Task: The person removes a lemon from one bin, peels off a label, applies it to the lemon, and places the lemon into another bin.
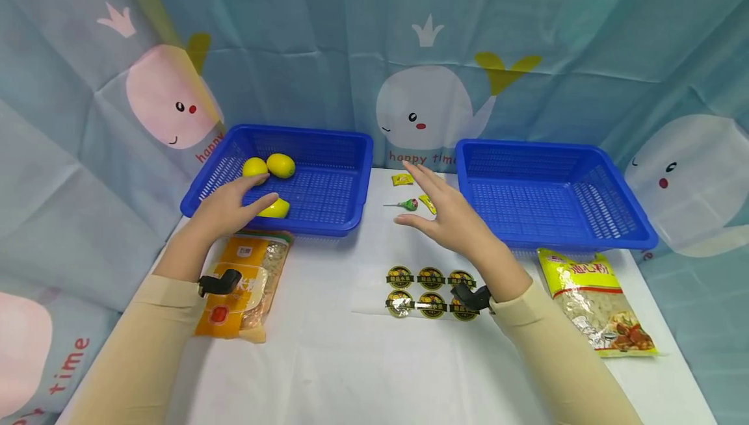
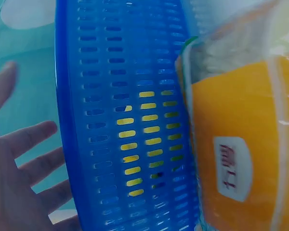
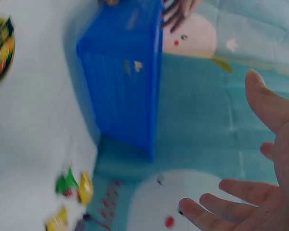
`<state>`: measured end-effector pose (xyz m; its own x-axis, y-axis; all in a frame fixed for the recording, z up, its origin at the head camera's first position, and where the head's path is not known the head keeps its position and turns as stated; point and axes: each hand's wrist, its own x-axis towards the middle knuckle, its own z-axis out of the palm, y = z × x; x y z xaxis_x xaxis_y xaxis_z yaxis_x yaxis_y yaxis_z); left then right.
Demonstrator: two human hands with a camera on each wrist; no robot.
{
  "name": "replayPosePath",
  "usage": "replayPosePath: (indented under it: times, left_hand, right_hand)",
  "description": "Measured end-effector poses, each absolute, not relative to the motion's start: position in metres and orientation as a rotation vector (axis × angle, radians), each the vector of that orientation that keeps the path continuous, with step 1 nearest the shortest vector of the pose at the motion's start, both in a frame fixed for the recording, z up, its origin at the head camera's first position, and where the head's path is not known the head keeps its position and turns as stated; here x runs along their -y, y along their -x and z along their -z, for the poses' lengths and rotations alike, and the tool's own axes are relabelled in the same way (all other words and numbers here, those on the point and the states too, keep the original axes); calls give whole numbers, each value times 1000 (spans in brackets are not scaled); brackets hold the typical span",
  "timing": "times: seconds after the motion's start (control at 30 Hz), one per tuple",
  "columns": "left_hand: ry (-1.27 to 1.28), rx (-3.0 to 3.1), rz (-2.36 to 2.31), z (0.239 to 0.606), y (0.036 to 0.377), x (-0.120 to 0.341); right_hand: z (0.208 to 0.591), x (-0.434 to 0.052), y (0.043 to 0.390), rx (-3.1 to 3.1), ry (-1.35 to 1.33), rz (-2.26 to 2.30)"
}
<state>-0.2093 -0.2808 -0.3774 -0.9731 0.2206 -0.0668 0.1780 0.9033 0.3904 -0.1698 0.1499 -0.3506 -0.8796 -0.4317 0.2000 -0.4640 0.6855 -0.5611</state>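
Both hands [image 1: 234, 207] [image 1: 447, 214] open — over left basket [image 1: 304, 227] rim; table [image 1: 328, 360]

Three yellow lemons [image 1: 275, 184] inside the left blue basket [image 1: 328, 145], near corner.

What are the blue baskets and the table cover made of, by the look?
Left blue perforated basket and right blue perforated basket: probably moulded plastic, semi-gloss; uniform colour, regular slotted walls and rolled rims point that way. White table cover: seemingly thin cloth or non-woven sheet, matte; faint creases show, no glare. The exact fabric cannot be told.
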Motion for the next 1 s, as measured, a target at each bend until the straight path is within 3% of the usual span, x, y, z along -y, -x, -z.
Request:
replayPosePath:
  times: [0.5, 1.0]
  left_hand:
    - [-298, -2616, -895, 391, 253, 294]
    - [-294, -2512, -718, 397, 264, 299]
  right_hand:
    - [398, -76, 190, 2846, -747, -1216]
    - [415, -47, 191, 2942, -590, -1234]
